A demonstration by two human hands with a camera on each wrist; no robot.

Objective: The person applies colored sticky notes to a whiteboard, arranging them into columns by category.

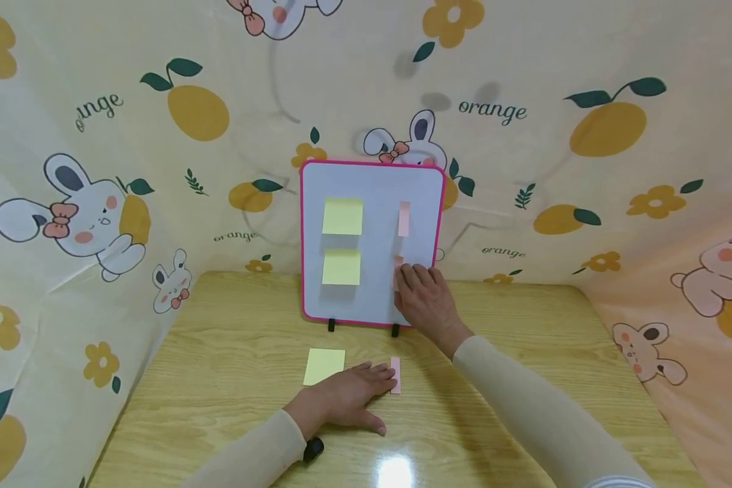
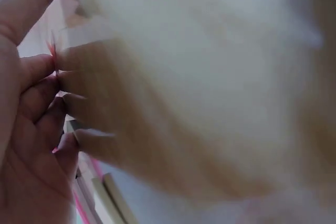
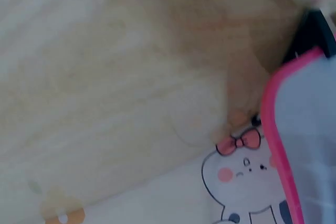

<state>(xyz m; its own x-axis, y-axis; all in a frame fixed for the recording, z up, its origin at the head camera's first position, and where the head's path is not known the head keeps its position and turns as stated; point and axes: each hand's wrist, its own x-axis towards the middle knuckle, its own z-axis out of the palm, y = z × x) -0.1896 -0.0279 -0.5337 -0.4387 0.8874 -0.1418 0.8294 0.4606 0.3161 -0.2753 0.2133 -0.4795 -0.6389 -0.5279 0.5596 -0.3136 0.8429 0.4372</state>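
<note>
My right hand [image 1: 425, 298] is at the lower right of a small whiteboard [image 1: 378, 183] with a pink rim. Its curled fingers pinch a narrow pink sticky note [image 1: 398, 263] against the board, covering much of it. Another narrow pink note [image 1: 404, 218] is stuck above. On the board's left side are two yellow sticky notes, an upper one [image 1: 343, 217] and a lower one [image 1: 341, 267]. My left hand [image 1: 350, 396] lies palm down on the table, fingers extended, fingertips touching a pink strip [image 1: 396, 383]. Beyond its wrist lies a yellow square note [image 1: 324, 366].
The board stands on two black feet, a left one [image 1: 331, 325] and a right one [image 1: 395, 331], on a wooden table [image 1: 238, 379]. Behind it hangs a patterned cloth [image 1: 354, 74], which also lines both sides. A small black object [image 1: 314, 449] is by the left sleeve.
</note>
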